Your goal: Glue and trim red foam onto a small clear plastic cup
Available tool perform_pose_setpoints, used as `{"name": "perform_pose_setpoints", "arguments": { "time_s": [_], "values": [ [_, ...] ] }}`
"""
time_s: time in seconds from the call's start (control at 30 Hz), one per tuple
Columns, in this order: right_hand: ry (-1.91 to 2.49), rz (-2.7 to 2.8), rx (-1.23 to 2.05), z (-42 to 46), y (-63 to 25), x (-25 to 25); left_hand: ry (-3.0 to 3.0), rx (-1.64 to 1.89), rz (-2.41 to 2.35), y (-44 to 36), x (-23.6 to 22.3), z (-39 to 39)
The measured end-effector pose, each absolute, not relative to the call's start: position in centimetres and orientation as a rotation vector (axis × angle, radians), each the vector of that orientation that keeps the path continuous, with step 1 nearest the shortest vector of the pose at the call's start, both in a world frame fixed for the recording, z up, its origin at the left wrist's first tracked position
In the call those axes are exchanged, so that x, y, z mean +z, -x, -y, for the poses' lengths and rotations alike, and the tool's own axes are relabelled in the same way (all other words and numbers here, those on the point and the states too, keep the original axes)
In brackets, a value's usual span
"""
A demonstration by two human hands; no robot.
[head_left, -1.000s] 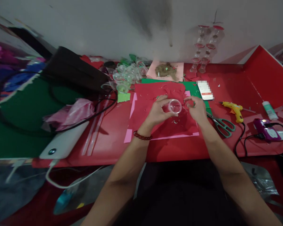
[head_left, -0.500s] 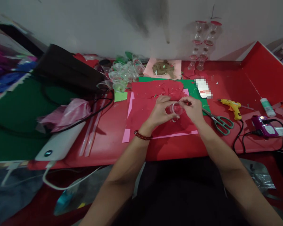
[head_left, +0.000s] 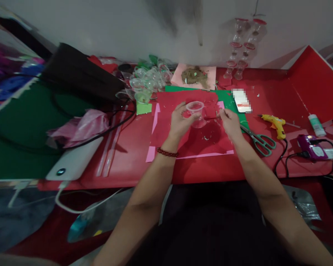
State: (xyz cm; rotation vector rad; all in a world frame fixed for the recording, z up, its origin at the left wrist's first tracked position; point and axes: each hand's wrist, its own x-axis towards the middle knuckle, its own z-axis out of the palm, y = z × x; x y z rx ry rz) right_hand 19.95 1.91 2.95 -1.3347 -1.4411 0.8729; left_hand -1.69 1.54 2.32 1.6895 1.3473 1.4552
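Note:
My left hand (head_left: 180, 120) is wrapped round a clear plastic cup piece (head_left: 195, 108), narrow in the middle and flared at both ends. Its round rim faces up, slightly tilted towards me. To the right of it, apart from the cup, my right hand (head_left: 229, 121) is closed in a pinch; whatever may be between its fingertips is too small to make out. Below both hands lies red sheet material (head_left: 166, 129) scattered with small scraps. A small red piece (head_left: 210, 112) shows between the cup and my right fingertips.
Green-handled scissors (head_left: 262, 143), a yellow glue gun (head_left: 277, 125) and a purple corded device (head_left: 312, 147) lie to the right. Clear cups (head_left: 152, 79) are heaped at the back. Joined cups (head_left: 238, 48) hang by the wall. A white device (head_left: 74, 162) sits front left.
My right hand has come away from the cup, to the right. My left hand has shifted left with the cup and turned it more upright. The camera view has shifted slightly.

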Motion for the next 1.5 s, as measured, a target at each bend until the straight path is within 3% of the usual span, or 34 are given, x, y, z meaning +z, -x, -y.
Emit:
{"name": "perform_pose_setpoints", "arguments": {
  "time_s": [0.17,0.47,0.77,0.93,1.1,1.23,1.33,1.5],
  "values": [
    [1.206,1.432,1.112,-1.5,-19.7,3.5,-1.689,1.382,-1.359,0.4,0.9,-1.8],
    [1.231,1.53,1.048,-1.4,-19.1,2.9,-1.776,0.975,-1.265,3.6,2.4,-2.5],
    [1.352,1.497,0.698,-1.2,-20.2,3.5,-1.15,1.737,-1.269,4.2,2.9,-3.0],
    [1.402,1.59,0.731,-0.7,-20.2,4.9,-0.988,1.801,-1.347,3.5,2.7,-3.5],
    [1.548,1.583,0.315,0.0,-26.8,7.0,-0.906,1.918,-1.269,4.2,1.8,-4.3],
    [2.151,1.36,-0.026,1.4,-35.5,6.7,-0.907,1.923,-1.217,4.3,1.3,-4.8],
    [2.442,1.221,0.079,2.1,-39.9,5.8,-0.931,1.913,-1.144,3.8,1.6,-4.6],
    [2.35,1.075,0.394,1.8,-41.5,5.3,-0.825,1.933,-1.162,3.0,2.4,-4.2]
  ]
}}
